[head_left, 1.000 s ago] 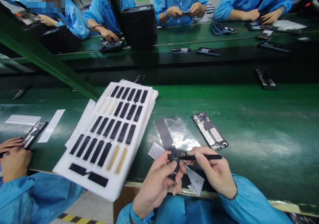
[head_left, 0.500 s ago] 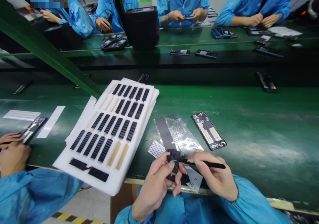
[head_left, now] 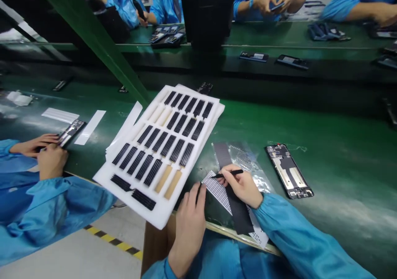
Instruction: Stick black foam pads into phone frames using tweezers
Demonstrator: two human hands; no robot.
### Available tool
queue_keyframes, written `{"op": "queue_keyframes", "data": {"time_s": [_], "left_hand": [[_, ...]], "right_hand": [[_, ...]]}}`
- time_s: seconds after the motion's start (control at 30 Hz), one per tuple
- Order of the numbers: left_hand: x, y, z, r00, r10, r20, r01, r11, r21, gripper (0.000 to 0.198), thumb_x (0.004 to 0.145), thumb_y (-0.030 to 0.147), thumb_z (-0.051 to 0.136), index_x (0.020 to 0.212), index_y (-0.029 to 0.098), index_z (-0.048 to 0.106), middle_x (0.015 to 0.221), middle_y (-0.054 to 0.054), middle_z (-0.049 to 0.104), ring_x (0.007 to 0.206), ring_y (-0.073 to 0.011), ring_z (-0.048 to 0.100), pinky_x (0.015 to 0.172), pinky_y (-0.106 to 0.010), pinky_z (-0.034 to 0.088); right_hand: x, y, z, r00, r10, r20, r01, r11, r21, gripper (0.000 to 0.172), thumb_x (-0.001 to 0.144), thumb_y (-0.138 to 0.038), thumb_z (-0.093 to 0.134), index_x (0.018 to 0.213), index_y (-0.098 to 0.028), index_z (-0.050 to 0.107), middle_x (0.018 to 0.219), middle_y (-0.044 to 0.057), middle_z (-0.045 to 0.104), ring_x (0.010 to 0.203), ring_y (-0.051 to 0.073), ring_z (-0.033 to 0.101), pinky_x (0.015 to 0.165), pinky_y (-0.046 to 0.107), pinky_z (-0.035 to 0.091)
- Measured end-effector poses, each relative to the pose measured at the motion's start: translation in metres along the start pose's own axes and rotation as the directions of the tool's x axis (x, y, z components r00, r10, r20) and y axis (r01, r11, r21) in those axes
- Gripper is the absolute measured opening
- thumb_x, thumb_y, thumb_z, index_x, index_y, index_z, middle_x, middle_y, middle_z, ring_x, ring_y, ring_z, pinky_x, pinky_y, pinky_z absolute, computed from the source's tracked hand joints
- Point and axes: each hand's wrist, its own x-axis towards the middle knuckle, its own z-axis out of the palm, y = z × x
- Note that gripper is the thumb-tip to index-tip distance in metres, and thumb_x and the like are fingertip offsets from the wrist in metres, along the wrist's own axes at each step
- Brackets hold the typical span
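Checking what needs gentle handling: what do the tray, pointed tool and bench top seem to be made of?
Tray: probably plastic foam, matte white; it is thick, with recessed slots.
Pointed tool: coated metal or hard plastic, smooth black; no bare-metal glint settles which.
Bench top: likely rubber or plastic sheeting, green and semi-gloss; pale, blurred reflections show on it.

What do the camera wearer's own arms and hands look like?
The long, bright-blue, slightly shiny fabric right sleeve is loose and creased, gathering at the wrist; the matching blue fabric left sleeve shows only partly. The bare left hand and bare right hand wear no gloves.
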Motion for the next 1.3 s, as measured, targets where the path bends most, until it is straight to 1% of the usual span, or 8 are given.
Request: {"op": "queue_keyframes", "data": {"time_s": [0.07,0.13,0.37,0.47,0.63,0.8,1.13,1.3], "left_hand": [[0.000,0.000,0.002,0.997,0.068,0.032,-0.072,0.985,0.158,0.061,0.084,-0.007,0.041,0.140,0.015,0.055,0.148,-0.012,0.055,0.097,-0.0228,0.063,0.083,-0.036,0.058],[0.003,0.002,0.002,0.991,0.088,0.105,-0.108,0.971,0.212,0.067,0.080,-0.009,0.044,0.142,0.015,0.054,0.154,-0.009,0.049,0.091,-0.0205,0.062,0.080,-0.035,0.059],[0.011,0.005,0.002,0.980,0.087,0.177,-0.134,0.952,0.277,0.068,0.080,-0.006,0.052,0.144,0.014,0.053,0.150,-0.006,0.054,0.094,-0.0218,0.061,0.073,-0.032,0.060],[0.014,0.006,0.003,0.975,0.097,0.200,-0.154,0.945,0.289,0.065,0.080,-0.005,0.053,0.143,0.014,0.055,0.148,-0.007,0.056,0.093,-0.0216,0.062,0.073,-0.032,0.060],[0.021,0.009,0.004,0.977,0.102,0.188,-0.152,0.948,0.279,0.063,0.080,-0.004,0.054,0.141,0.010,0.055,0.138,-0.010,0.064,0.090,-0.0213,0.064,0.070,-0.032,0.060],[0.023,0.016,0.010,0.985,0.078,0.154,-0.119,0.955,0.272,0.062,0.079,-0.004,0.054,0.140,0.009,0.056,0.128,-0.012,0.069,0.086,-0.0202,0.066,0.068,-0.031,0.060],[0.027,0.021,0.018,0.983,0.084,0.161,-0.127,0.953,0.275,0.064,0.078,-0.004,0.055,0.140,0.013,0.057,0.122,-0.014,0.067,0.085,-0.0212,0.066,0.063,-0.031,0.059],[0.027,0.018,0.019,0.986,0.101,0.129,-0.133,0.953,0.272,0.065,0.077,-0.003,0.054,0.140,0.014,0.058,0.123,-0.014,0.067,0.084,-0.0208,0.066,0.062,-0.030,0.058]], "right_hand": [[-0.003,0.009,0.004,1.000,-0.030,0.001,0.030,1.000,-0.002,0.034,0.098,-0.049,0.056,0.089,-0.018,0.067,0.073,0.005,0.074,0.062,0.017,0.071,0.060,0.029,0.062],[-0.007,0.014,0.004,0.998,-0.060,-0.011,0.060,0.998,-0.014,0.029,0.100,-0.044,0.054,0.091,-0.018,0.067,0.073,0.005,0.073,0.063,0.017,0.071,0.061,0.030,0.062],[-0.012,0.017,-0.002,0.985,-0.168,0.044,0.174,0.959,-0.223,0.021,0.102,-0.031,0.051,0.094,-0.019,0.067,0.077,0.004,0.072,0.063,0.015,0.071,0.063,0.026,0.059],[-0.014,0.017,-0.004,0.980,-0.199,0.016,0.196,0.942,-0.273,0.020,0.102,-0.028,0.051,0.095,-0.019,0.068,0.077,0.003,0.072,0.063,0.016,0.071,0.064,0.027,0.059],[-0.017,0.014,-0.012,0.978,-0.206,-0.029,0.183,0.921,-0.344,0.021,0.101,-0.031,0.053,0.095,-0.019,0.070,0.078,0.005,0.075,0.064,0.017,0.072,0.065,0.028,0.060],[-0.016,0.011,-0.019,0.981,-0.192,-0.029,0.172,0.930,-0.326,0.020,0.100,-0.029,0.054,0.094,-0.020,0.070,0.076,0.004,0.075,0.063,0.017,0.074,0.063,0.026,0.061],[-0.016,0.014,-0.021,0.985,-0.175,-0.013,0.161,0.932,-0.323,0.020,0.100,-0.029,0.054,0.095,-0.020,0.071,0.079,0.005,0.076,0.064,0.019,0.073,0.063,0.029,0.061],[-0.017,0.016,-0.023,0.984,-0.178,0.011,0.171,0.929,-0.329,0.020,0.100,-0.027,0.053,0.096,-0.020,0.071,0.082,0.006,0.076,0.066,0.019,0.074,0.065,0.029,0.061]]}}
